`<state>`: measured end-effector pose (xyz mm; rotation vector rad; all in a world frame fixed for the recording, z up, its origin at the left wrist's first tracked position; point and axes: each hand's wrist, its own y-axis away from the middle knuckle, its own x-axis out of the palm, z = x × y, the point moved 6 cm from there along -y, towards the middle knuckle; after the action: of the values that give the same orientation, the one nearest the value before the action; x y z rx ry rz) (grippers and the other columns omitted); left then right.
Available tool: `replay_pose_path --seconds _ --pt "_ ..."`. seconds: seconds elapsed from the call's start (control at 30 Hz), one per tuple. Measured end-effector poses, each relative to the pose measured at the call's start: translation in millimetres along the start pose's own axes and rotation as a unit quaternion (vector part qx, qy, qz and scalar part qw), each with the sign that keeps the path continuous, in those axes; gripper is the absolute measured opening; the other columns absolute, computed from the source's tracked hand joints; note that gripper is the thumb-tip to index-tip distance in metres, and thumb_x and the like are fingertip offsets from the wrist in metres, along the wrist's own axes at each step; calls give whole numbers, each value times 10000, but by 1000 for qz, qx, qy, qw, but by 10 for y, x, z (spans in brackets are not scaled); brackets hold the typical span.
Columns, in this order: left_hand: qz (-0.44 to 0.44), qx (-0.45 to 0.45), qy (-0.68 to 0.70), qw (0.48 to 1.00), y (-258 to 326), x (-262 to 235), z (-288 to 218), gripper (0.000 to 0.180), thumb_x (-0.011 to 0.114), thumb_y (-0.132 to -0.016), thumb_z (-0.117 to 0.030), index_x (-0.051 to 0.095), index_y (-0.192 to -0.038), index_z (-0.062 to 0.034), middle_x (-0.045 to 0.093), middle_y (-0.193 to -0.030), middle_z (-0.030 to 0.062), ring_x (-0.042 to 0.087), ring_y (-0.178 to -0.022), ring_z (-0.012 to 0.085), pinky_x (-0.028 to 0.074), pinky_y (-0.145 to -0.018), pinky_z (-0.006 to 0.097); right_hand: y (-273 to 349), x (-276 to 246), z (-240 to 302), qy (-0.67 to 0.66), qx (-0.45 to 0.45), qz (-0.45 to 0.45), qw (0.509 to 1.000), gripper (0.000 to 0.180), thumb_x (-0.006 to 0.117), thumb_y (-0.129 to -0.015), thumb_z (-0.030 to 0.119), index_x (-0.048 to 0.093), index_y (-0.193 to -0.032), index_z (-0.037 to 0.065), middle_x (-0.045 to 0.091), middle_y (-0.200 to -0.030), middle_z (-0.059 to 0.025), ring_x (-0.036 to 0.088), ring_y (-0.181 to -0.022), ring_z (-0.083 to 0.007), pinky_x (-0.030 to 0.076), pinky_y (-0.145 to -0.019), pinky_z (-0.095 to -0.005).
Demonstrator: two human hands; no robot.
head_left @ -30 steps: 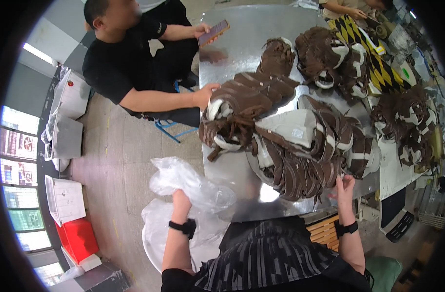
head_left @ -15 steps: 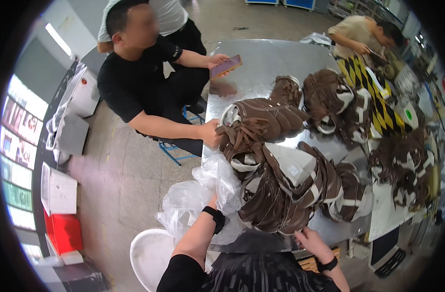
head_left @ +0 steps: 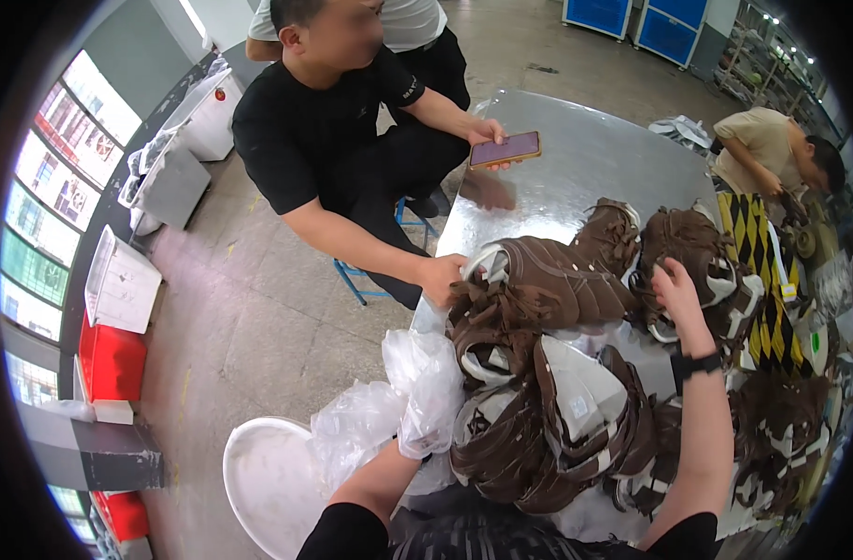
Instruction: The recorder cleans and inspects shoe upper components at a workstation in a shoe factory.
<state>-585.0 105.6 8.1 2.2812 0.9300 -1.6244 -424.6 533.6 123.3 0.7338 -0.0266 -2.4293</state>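
Left hand clamped in clear plastic bag at worktop edge; right hand, grip loose, steadies brown pieces.

Across the shiny metal table from me there's a person in a black T-shirt on a blue stool, holding a phone with a purple screen over the table's near-left corner. At the table's far right end another person in a beige shirt is bent over, next to a yellow-and-black patterned sheet. Off the table's left side on the floor I can see a round white tub, red bins with white boxes, and two blue cabinets way at the back.
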Motion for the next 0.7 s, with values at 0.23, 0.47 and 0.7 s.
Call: replay_pose_path --seconds 0.23,0.47,0.7 --pt "-5 -12 -51 999 -175 141 129 311 514 -857 -162 543 -1123 -6 587 -1025 159 541 -1002 294 426 -875 344 -1286 736 -667 46 155 -73 984 1275 768 -634 517 -40 -1393 -114 189 -1440 -289 248 -1343 -332 269 -1068 -373" --pt "-12 -29 -102 994 -76 141 179 303 506 -860 -158 541 -1122 -10 586 -1008 154 548 -982 285 435 -858 337 -1250 897 -735 -65 62 -187 978 1035 825 -594 182 192 -1374 -67 430 -1288 -231 457 -1180 -302 372 -982 -357" --pt "-15 10 -125 992 -72 170 -10 295 498 -864 -154 538 -1120 -13 585 -991 148 555 -962 276 444 -842 330 -855 254 217 -152 -232 -266 923 866 764 -678 30 263 -1385 31 358 -1348 -162 388 -1220 -261 311 -1025 -347"
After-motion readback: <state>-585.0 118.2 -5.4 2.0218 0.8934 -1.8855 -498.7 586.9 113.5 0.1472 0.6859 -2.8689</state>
